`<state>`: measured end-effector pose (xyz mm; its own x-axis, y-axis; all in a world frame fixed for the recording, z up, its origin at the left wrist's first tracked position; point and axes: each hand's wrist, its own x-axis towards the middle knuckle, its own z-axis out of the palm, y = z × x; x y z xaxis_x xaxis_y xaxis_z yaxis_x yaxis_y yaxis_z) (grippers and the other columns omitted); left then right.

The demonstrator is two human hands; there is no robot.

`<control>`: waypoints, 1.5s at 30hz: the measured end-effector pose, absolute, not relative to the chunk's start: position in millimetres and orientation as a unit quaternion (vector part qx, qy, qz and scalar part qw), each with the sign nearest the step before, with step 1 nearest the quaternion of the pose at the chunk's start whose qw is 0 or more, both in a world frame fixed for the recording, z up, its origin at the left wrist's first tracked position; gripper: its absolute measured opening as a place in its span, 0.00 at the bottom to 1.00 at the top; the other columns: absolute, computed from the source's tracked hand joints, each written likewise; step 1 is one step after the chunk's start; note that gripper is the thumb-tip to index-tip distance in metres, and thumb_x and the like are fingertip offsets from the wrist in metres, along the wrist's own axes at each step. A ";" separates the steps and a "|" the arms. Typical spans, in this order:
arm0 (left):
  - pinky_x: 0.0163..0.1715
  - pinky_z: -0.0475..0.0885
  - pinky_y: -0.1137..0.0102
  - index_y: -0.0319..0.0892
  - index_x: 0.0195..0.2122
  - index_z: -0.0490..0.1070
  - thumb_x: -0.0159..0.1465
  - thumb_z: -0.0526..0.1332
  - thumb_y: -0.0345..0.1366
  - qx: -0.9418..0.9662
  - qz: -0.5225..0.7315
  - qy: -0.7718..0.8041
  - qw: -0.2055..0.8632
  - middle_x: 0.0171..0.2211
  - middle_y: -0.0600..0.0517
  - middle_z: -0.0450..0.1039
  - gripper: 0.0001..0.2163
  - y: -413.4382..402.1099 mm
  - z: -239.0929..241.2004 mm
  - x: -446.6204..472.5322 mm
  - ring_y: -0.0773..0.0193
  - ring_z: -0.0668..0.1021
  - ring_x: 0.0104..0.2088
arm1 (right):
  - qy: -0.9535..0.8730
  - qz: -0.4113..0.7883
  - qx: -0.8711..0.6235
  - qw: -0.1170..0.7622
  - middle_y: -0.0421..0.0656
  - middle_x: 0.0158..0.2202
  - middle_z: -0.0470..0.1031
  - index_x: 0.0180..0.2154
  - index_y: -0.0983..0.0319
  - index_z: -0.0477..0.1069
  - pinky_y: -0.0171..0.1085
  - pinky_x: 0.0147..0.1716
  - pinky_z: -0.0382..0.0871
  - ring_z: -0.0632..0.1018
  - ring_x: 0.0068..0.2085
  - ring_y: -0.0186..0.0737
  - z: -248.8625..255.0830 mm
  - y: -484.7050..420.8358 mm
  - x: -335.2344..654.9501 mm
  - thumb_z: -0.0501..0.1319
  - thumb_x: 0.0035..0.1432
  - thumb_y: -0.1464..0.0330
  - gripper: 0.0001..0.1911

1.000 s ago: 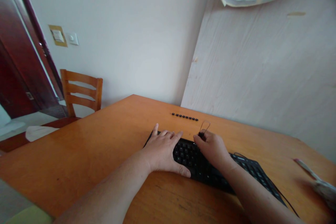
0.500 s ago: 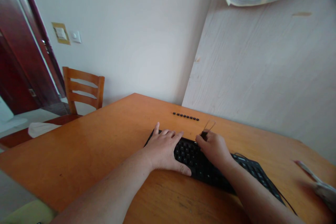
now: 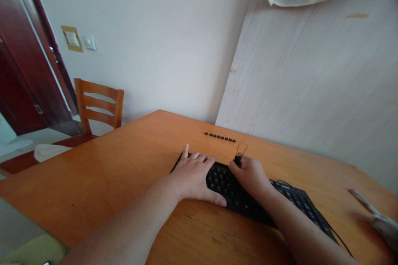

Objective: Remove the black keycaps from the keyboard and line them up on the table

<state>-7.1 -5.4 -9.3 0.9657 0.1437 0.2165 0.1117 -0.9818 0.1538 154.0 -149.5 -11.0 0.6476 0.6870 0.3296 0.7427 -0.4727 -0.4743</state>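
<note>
A black keyboard (image 3: 230, 186) lies on the wooden table, partly covered by both hands. My left hand (image 3: 194, 178) rests spread over its left end, thumb along the near edge and fingers toward the far edge. Above the keyboard's far edge, my right hand (image 3: 250, 174) is closed around the black handle of a wire keycap puller (image 3: 241, 149), its thin wire loop pointing up and away. Whatever lies under the right fingers is hidden. Beyond the keyboard, several small black keycaps (image 3: 220, 137) sit in a neat row.
The wooden table (image 3: 124, 174) meets the wall at the back. A cable (image 3: 338, 238) runs off the keyboard's right end. At the right edge lies a blurred slender object (image 3: 367, 203) with a pale bundle. A wooden chair (image 3: 101, 103) stands at the far left.
My right hand has shifted slightly left with the keycap puller, whose wire loop has moved left too. My left hand, the keyboard and the keycap row stay as they were.
</note>
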 end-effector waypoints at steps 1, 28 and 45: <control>0.63 0.34 0.48 0.47 0.65 0.52 0.47 0.49 0.72 0.989 0.114 0.064 0.070 0.61 0.43 0.62 0.49 -5.3 -9.3 -7.2 0.44 0.63 0.60 | -0.422 -0.044 -0.855 0.298 0.39 0.21 0.72 0.26 0.61 0.68 0.33 0.25 0.57 0.73 0.25 0.37 -11.2 -149.7 154.2 0.56 0.55 0.67 0.07; 0.62 0.32 0.47 0.47 0.64 0.53 0.47 0.49 0.72 0.988 0.114 0.068 0.076 0.59 0.42 0.64 0.48 -6.9 -7.2 -7.9 0.44 0.63 0.59 | -0.405 -0.055 -0.860 0.306 0.41 0.23 0.74 0.26 0.61 0.71 0.33 0.28 0.60 0.75 0.27 0.39 -8.3 -149.7 154.5 0.56 0.58 0.62 0.12; 0.63 0.33 0.47 0.45 0.59 0.61 0.47 0.51 0.71 0.987 0.123 0.067 0.078 0.57 0.43 0.67 0.45 -5.4 -10.1 -6.7 0.45 0.65 0.58 | -0.403 -0.068 -0.853 0.324 0.42 0.23 0.73 0.24 0.61 0.69 0.34 0.28 0.61 0.75 0.28 0.39 -13.5 -150.2 160.2 0.56 0.57 0.63 0.12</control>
<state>-6.7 -5.4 -10.1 0.9605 0.1522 0.2329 0.1137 -0.9787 0.1707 160.2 -150.2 -13.5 0.6657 0.6438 0.3774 0.7321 -0.4653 -0.4976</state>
